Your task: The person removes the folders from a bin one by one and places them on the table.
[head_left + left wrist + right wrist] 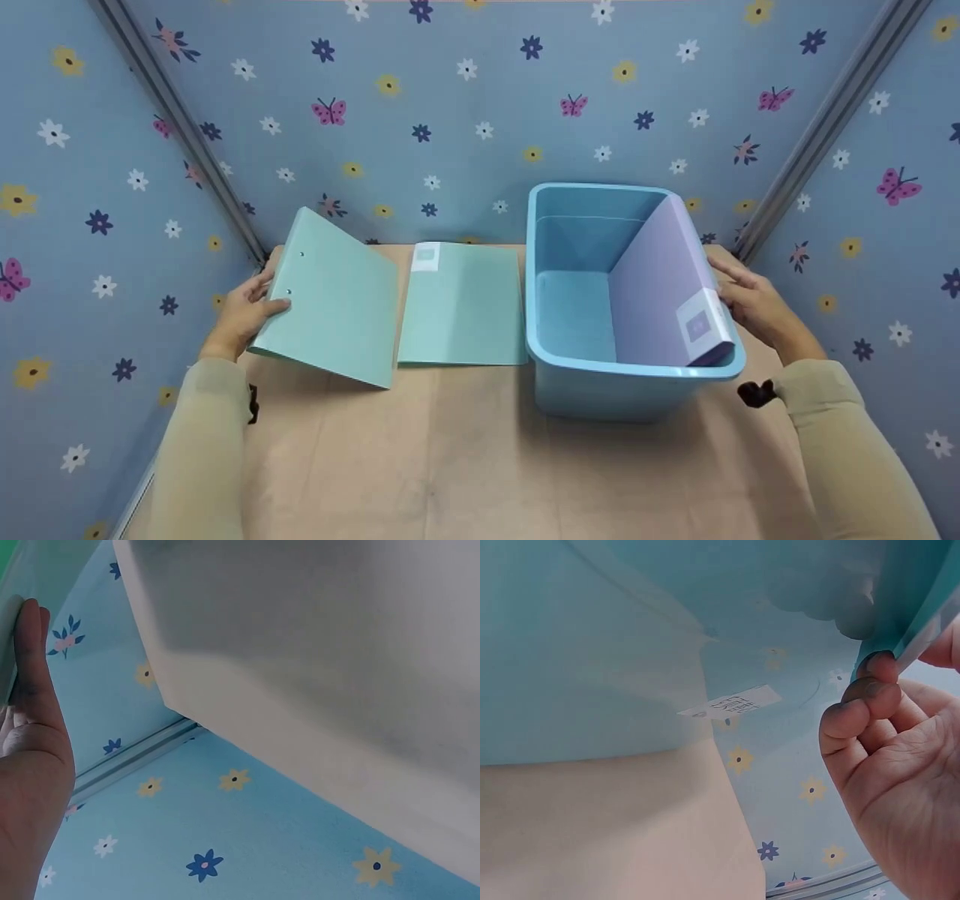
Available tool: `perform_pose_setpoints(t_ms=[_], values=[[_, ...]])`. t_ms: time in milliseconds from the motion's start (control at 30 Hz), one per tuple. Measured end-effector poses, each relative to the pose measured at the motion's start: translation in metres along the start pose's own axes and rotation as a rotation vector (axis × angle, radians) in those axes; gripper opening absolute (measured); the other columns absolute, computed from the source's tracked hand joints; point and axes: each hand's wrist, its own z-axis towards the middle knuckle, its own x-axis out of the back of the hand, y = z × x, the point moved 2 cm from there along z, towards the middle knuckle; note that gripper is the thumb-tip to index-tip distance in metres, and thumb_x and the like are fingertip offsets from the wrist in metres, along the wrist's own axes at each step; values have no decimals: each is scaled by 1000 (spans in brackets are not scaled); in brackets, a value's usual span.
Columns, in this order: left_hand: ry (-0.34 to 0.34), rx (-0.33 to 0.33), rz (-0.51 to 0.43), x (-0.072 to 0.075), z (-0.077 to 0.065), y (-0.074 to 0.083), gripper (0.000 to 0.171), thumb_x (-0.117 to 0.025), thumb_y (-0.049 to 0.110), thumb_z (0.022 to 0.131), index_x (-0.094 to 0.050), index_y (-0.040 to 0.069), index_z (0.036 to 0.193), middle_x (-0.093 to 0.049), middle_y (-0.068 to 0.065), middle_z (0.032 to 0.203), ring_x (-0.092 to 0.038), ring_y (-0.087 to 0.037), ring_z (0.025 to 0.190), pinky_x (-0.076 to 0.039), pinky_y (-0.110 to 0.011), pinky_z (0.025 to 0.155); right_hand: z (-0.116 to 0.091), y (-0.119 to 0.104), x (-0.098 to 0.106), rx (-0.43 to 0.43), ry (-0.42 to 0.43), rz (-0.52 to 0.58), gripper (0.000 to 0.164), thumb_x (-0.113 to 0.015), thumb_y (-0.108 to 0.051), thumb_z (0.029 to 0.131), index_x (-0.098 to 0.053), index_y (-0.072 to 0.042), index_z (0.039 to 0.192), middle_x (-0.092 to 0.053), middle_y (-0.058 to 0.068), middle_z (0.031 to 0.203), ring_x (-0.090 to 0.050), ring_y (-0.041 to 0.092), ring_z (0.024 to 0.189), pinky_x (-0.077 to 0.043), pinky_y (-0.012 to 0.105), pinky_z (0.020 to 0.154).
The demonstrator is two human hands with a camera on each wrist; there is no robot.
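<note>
My left hand (244, 315) grips a mint green binder (337, 300) by its spine edge, thumb on the front cover; the binder leans tilted over the table's left side. In the left wrist view, my fingers (31, 652) lie along the binder's edge at the far left. My right hand (761, 304) holds the right rim of a light blue plastic bin (607, 394), and the right wrist view has its fingers curled under the rim. A lilac binder (652, 277) stands inside the bin against its right wall, its white label (705, 326) facing up front.
A second mint green binder (465, 307) lies flat between the held binder and the bin. Flower-patterned walls (450, 105) enclose the beige-covered table (450, 465) at the back and sides. A white sticker (731, 703) shows on the bin's outer side.
</note>
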Motion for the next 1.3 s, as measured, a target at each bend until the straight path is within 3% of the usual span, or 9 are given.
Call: perform_pose_setpoints(t_ms=[100, 267, 433, 600, 733, 833, 1033, 1300], values=[[11, 1, 38, 2, -2, -3, 86, -66, 26, 110, -12, 10, 176, -32, -26, 175, -38, -43, 157, -48, -24, 103, 0, 0, 0, -2, 6, 1, 61, -51, -8, 114, -30, -5, 171, -83, -5, 111, -80, 9, 91, -65, 26, 82], [10, 25, 89, 3, -5, -7, 90, -68, 25, 109, -10, 4, 175, -30, -32, 174, -36, -50, 157, -44, -53, 117, 0, -1, 0, -21, 17, -49, 61, -53, -13, 115, -31, -7, 172, -82, -9, 117, -80, 9, 96, -65, 25, 86], [-21, 53, 121, 4, -7, -13, 102, -75, 16, 102, -5, 1, 174, -24, -36, 174, -36, -54, 156, -43, -60, 119, 1, -1, 1, -24, 19, -68, 62, -53, -14, 115, -30, -7, 172, -82, -9, 117, -80, 9, 95, -65, 25, 86], [-71, 72, 120, 6, -9, -19, 115, -79, 8, 97, 6, 4, 174, -10, -36, 177, -27, -58, 159, -37, -69, 123, 1, -1, 0, -30, 23, -72, 63, -53, -14, 115, -28, -6, 172, -82, -10, 117, -80, 9, 97, -64, 25, 87], [-103, 90, 129, 7, -11, -26, 119, -79, 7, 96, 12, 3, 172, -2, -36, 178, -20, -60, 160, -33, -71, 125, 1, 0, 0, -33, 32, -72, 64, -55, -14, 114, -28, -7, 172, -81, -11, 119, -80, 10, 99, -65, 25, 87], [-99, 87, 147, 7, -13, -31, 117, -80, 8, 96, 8, 1, 173, -8, -37, 176, -27, -60, 157, -37, -70, 123, 1, 0, 0, -28, 34, -67, 64, -55, -13, 114, -30, -7, 172, -82, -9, 116, -80, 9, 96, -65, 25, 85], [-35, 55, 205, 5, -17, -42, 103, -82, 13, 95, -15, -5, 172, -26, -38, 171, -45, -58, 146, -49, -66, 112, 1, 2, -1, -2, 24, -29, 62, -53, -5, 112, -34, -8, 171, -81, -4, 108, -77, 9, 89, -64, 25, 80], [20, 56, 257, -2, -19, -61, 95, -77, 11, 98, -18, -13, 168, -26, -43, 168, -41, -62, 147, -44, -70, 115, 1, 2, 0, -20, 42, -32, 59, -55, -9, 113, -40, -14, 169, -81, -6, 111, -77, 9, 90, -64, 25, 82]])
